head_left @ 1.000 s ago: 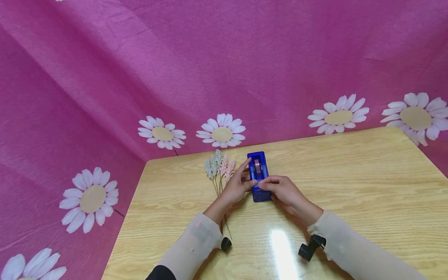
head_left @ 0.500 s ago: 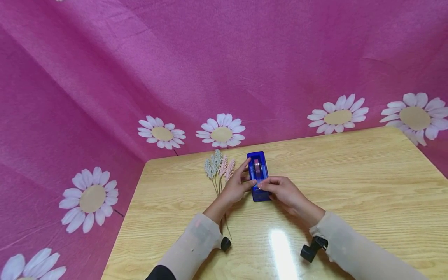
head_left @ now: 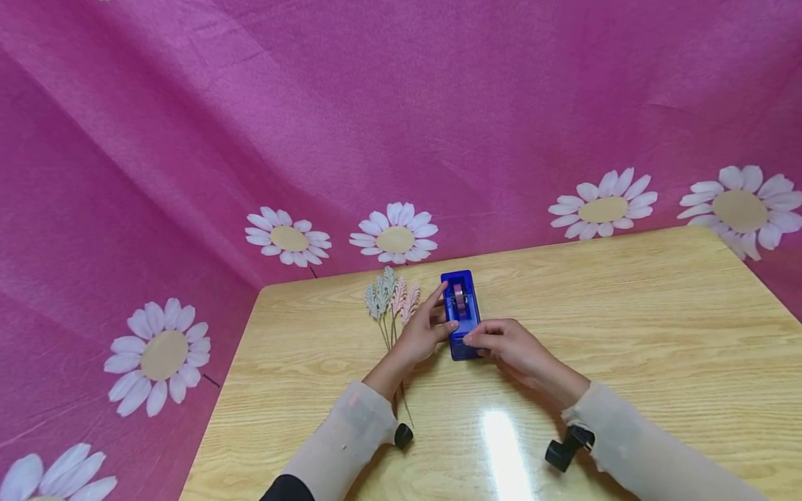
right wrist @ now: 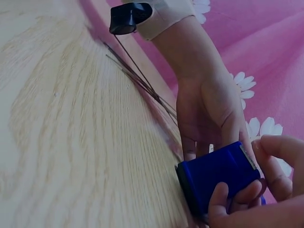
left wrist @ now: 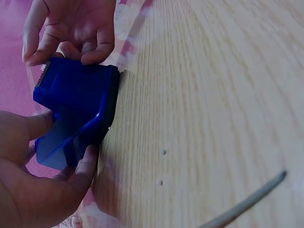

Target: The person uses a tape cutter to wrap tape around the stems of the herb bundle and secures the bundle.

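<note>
A blue tape dispenser (head_left: 464,351) stands on the table with a pinkish tape roll (head_left: 460,298) inside it. My left hand (head_left: 421,337) holds the dispenser from its left side, thumb near the front and fingers along the wall. At the front end, my right hand (head_left: 514,348) pinches the tape's free end between thumb and forefinger, right by the toothed cutter (left wrist: 42,75). In the right wrist view, other fingers of the right hand rest against the dispenser's side (right wrist: 216,173). The clear tape itself is barely visible.
Left of the dispenser lie artificial grey-green sprigs (head_left: 379,298) and pink sprigs (head_left: 404,299), their thin stems running under the left forearm. The wooden table (head_left: 626,313) meets a magenta cloth (head_left: 501,125) with daisies behind. Each wrist carries a black camera (head_left: 560,456).
My right hand has shifted slightly toward me and right, its fingertips moving from inside the dispenser's opening to the front cutter end. The left hand stays in place.
</note>
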`<state>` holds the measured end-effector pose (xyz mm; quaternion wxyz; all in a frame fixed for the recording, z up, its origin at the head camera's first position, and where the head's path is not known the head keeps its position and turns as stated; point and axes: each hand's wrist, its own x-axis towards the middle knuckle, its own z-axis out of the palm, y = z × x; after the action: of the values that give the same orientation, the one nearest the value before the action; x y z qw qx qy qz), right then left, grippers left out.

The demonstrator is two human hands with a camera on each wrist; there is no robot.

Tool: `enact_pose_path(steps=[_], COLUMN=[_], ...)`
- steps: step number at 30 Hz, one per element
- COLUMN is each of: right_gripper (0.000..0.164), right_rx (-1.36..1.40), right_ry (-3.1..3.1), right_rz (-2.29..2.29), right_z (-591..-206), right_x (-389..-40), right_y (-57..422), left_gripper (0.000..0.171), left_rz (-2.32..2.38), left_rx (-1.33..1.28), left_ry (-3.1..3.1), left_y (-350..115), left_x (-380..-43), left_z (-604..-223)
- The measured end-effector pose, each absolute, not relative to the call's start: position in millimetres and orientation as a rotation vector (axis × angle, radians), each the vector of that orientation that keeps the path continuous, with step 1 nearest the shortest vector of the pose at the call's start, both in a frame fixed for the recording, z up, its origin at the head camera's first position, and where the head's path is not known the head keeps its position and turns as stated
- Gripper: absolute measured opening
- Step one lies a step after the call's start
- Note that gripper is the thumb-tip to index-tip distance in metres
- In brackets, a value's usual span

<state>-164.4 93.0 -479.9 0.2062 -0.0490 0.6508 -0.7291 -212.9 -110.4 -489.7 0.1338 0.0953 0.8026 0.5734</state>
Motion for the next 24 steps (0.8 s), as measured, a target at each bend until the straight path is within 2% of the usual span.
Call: enact_pose_path(steps=[12,20,24], right_gripper=[0.02,0.015,0.019], right_rx=[-0.224,-0.188,-0.202], right_ry=[1.821,1.899,1.902], right_rz=[-2.01,-1.987,-1.999], right_z=[-482.9,-485.3,-486.0], right_x=[-162.9,-156.8,-154.7], right_y=[97.5,95.3,94.4], left_gripper=[0.077,0.076,0.077], left_rz=[1.62,1.623,1.621], left_rx=[0.272,0.252,0.244], left_ry=[2.369,2.356,2.357], left_y=[-109.5,-109.1,-109.7], left_x=[-212.8,-213.0,-212.7], left_z=[-490.4,-491.2,-490.8])
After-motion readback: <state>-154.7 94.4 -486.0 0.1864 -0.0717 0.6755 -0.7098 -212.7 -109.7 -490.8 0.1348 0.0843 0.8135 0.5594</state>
